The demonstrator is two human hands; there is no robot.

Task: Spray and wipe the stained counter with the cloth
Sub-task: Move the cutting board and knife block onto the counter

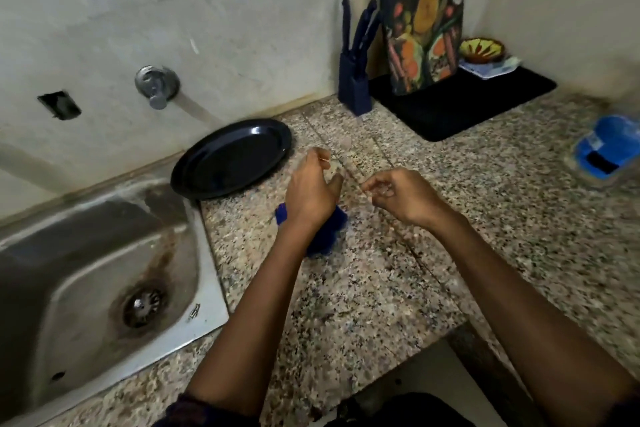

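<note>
A dark blue cloth (330, 230) lies crumpled on the speckled granite counter (381, 281), just right of the sink. My left hand (311, 191) hovers over it with loosely curled fingers that hold nothing, and its wrist hides part of the cloth. A little to the right, my right hand (401, 196) is also above the counter, fingers loosely curled and empty. A blurred clear container with blue inside (604, 151) stands at the far right of the counter. I cannot make out a spray bottle with certainty.
A steel sink (104, 270) fills the left, with a wall tap (157, 85) above it. A black oval plate (232, 158) sits by the wall. A knife block (355, 87), a patterned cutting board (422, 17), a small bowl (481, 49) and a black mat (467, 100) occupy the back right.
</note>
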